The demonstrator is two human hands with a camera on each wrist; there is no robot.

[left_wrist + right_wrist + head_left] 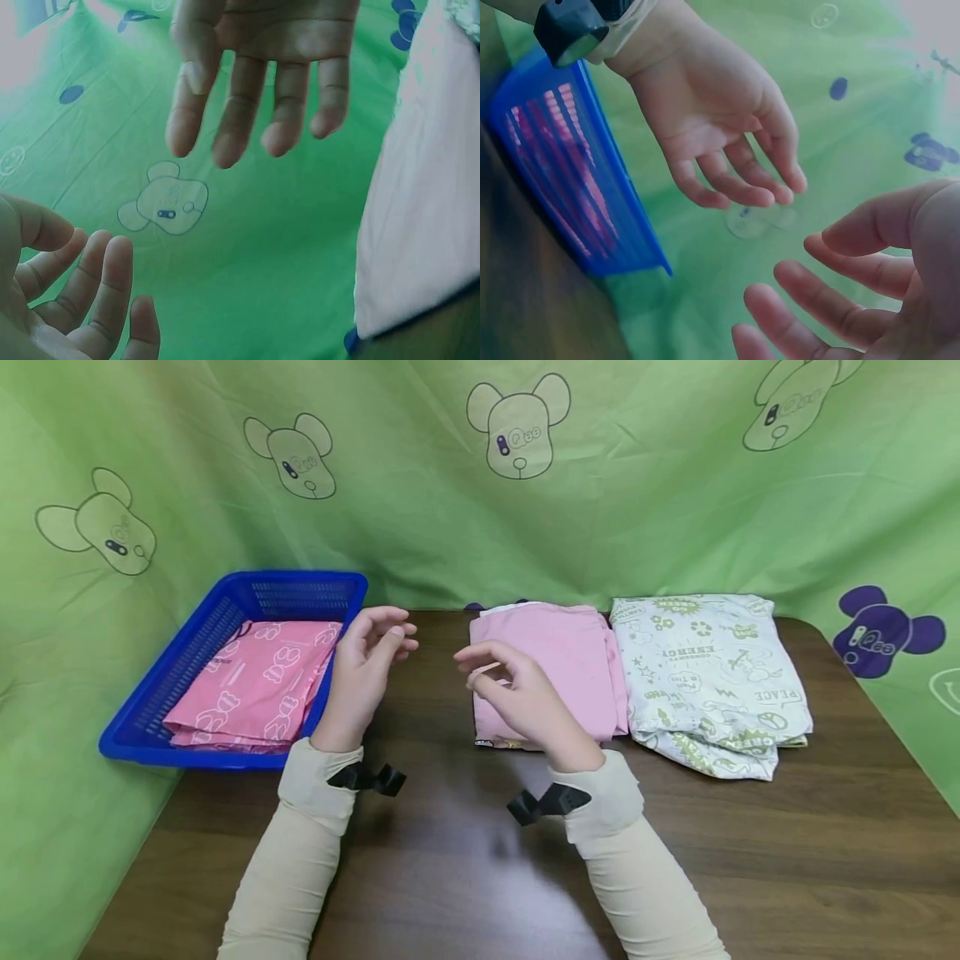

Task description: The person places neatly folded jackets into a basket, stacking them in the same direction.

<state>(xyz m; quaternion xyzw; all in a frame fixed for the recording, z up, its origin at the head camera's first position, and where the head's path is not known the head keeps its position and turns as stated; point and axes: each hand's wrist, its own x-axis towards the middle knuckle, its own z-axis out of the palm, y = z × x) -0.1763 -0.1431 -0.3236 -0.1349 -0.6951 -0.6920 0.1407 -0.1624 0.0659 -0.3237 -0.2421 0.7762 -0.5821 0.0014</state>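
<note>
In the head view my left hand (365,668) hovers at the right rim of a blue plastic basket (142,693), fingers loosely bent, holding nothing. Folded pink fabric with white bear outlines (262,681) lies inside that basket. My right hand (517,697) hangs above the left edge of a folded plain pink cloth (577,660), its fingers relaxed and apart from it. Beside the pink cloth lies a folded white cloth with green print (705,677). Both wrist views show the palms facing each other across a gap, the left hand (712,127) bare of any object.
A brown wooden table (450,877) carries the basket and both folded cloths. Behind it hangs a green curtain (420,510) with bear-head prints, close to the table's back edge. Small black wrist mounts (367,778) stick out inward from the sleeves.
</note>
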